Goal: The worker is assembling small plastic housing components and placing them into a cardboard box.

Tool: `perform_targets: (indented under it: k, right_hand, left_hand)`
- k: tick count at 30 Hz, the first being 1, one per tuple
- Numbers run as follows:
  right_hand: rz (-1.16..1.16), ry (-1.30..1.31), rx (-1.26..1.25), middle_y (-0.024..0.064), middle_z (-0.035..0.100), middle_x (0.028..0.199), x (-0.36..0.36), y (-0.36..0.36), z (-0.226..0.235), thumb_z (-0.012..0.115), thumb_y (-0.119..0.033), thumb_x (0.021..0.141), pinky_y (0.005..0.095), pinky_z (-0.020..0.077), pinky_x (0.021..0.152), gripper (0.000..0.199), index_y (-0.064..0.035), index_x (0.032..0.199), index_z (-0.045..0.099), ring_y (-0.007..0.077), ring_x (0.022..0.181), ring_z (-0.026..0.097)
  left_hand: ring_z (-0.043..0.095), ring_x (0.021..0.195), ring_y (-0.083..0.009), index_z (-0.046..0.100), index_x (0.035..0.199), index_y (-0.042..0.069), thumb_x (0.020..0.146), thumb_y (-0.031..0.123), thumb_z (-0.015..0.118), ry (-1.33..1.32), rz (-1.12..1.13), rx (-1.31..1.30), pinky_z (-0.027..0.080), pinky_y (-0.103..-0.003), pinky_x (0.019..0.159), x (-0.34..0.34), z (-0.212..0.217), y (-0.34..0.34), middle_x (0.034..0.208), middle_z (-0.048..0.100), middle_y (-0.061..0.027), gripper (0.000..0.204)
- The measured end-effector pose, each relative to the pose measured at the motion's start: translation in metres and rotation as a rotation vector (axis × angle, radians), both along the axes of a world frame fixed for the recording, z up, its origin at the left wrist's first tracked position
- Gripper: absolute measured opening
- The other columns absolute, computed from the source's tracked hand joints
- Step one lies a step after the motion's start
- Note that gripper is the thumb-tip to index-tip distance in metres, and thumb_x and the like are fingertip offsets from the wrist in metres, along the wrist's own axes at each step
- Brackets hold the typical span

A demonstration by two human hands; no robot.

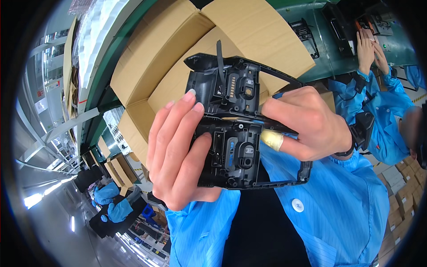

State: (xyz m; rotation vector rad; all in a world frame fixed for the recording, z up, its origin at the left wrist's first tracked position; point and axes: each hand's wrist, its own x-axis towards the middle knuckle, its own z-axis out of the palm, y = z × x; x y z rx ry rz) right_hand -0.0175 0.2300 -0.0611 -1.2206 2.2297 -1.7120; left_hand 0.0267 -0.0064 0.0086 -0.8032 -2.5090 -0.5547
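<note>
Your 2 housings [235,133] are black, each with a grey-blue insert and small silver contacts. Your sleeves [347,209] are bright blue with fine pinstripes and 1 white button. A pale yellow wrap covers a finger of your right hand [307,124]. The boxes [164,49] are plain tan; the bench [324,49] is dark green.

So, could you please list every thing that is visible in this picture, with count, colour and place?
black plastic housings: two, black, held side by side at the centre
cardboard boxes: several, brown, open, behind the housings
conveyor table: one, green, upper right
black parts on the table: a few, black, upper right
co-worker: one, blue coat, right side, hands on the table
left hand: one, bare, gripping the housings from the left
right hand: one, taped fingertip, black wrist strap, gripping from the right
sleeves: two, blue, lower part
</note>
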Motion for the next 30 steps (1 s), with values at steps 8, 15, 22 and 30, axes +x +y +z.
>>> perform_targets:
  k: [8, 15, 22, 30]
  right_hand:
    - [-0.020, 0.069, 0.084, 0.0120, 0.056, 0.063, 0.001, 0.003, 0.009, 0.075, -0.009, 0.067, 0.0471, 0.0448, 0.051, 0.033, -0.0021, 0.095, 0.058, 0.0353, 0.057, 0.061]
    - [-0.045, 0.176, 0.060, 0.0086, 0.055, 0.063, -0.001, -0.003, 0.005, 0.075, -0.009, 0.061, 0.0428, 0.0481, 0.053, 0.036, -0.0028, 0.092, 0.058, 0.0315, 0.060, 0.062]
    - [-0.078, 0.309, 0.192, 0.0059, 0.053, 0.062, 0.000, -0.005, 0.010, 0.071, -0.010, 0.067, 0.0378, 0.0466, 0.054, 0.023, -0.0037, 0.085, 0.059, 0.0245, 0.057, 0.059]
    - [-0.166, 0.444, 0.217, 0.0040, 0.051, 0.063, 0.005, -0.013, 0.003, 0.066, -0.012, 0.068, 0.0339, 0.0447, 0.056, 0.018, -0.0051, 0.082, 0.060, 0.0200, 0.060, 0.058]
  left_hand:
    - [0.072, 0.106, -0.0471, 0.062, 0.086, -0.007, 0.075, 0.008, 0.073, 0.069, -0.054, -0.002, 0.055, -0.062, 0.094, 0.000, 0.001, -0.001, 0.103, 0.073, -0.0274, 0.021]
    - [0.070, 0.111, -0.0452, 0.061, 0.087, -0.009, 0.078, -0.005, 0.070, 0.043, 0.015, -0.104, 0.057, -0.061, 0.094, 0.012, -0.005, -0.005, 0.109, 0.072, -0.0252, 0.014]
    - [0.070, 0.112, -0.0444, 0.061, 0.088, -0.010, 0.078, -0.007, 0.071, 0.094, 0.002, -0.172, 0.058, -0.060, 0.095, 0.016, -0.012, -0.012, 0.110, 0.072, -0.0243, 0.014]
    - [0.069, 0.114, -0.0439, 0.063, 0.089, -0.010, 0.077, -0.008, 0.072, 0.131, 0.010, -0.164, 0.057, -0.059, 0.096, 0.019, -0.023, -0.020, 0.112, 0.071, -0.0245, 0.015]
